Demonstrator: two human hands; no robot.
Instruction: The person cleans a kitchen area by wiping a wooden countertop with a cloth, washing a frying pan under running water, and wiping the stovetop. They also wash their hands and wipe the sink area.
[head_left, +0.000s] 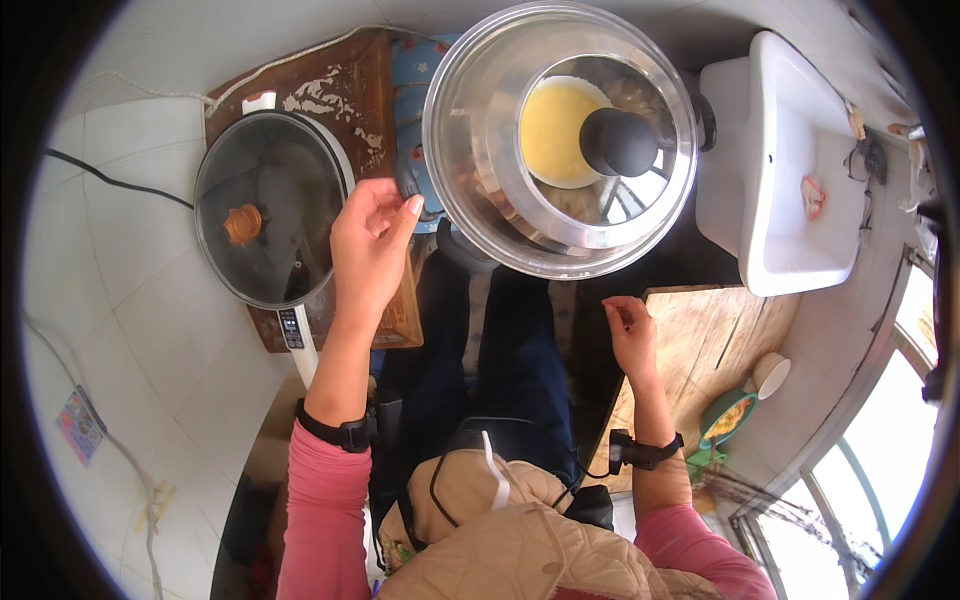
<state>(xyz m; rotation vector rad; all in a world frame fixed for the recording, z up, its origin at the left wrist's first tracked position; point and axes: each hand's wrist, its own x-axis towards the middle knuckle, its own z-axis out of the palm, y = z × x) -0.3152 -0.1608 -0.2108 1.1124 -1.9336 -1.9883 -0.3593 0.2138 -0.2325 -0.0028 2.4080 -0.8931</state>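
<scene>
My left hand has its thumb and fingers bent at the black side handle of a large steel steamer pot; whether they grip it cannot be told. A lid with a glass window and a black knob covers the pot. Through the glass shows a round dish of smooth yellow liquid. Below and right of the pot, my right hand hangs near the corner of a wooden board, fingers loosely curled, with nothing seen in it.
An electric pan with a glass lid stands on a worn wooden surface at left. A white basin is at upper right. On the wooden board are a green bowl of food and a white bowl.
</scene>
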